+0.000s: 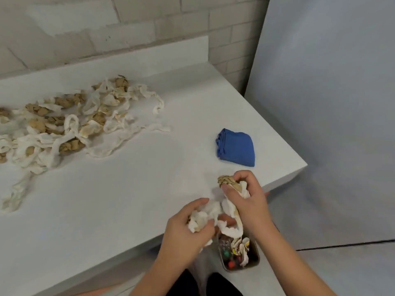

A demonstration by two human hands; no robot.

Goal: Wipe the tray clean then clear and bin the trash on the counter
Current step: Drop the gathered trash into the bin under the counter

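Both hands closed on crumpled paper at lower centre: left hand bunching a white wad, right hand gripping a brown-stained clump. Bin sits directly below the table edge. Best to compact tight, then release over the opening (trailing strips could snag). Main trash pile upper left, cut off by frame. No tray visible; bin's contents unclear.

My left hand and right hand grip crumpled, stained paper scraps at the table edge above the bin, a folded blue cloth just beyond and a trash heap far left.
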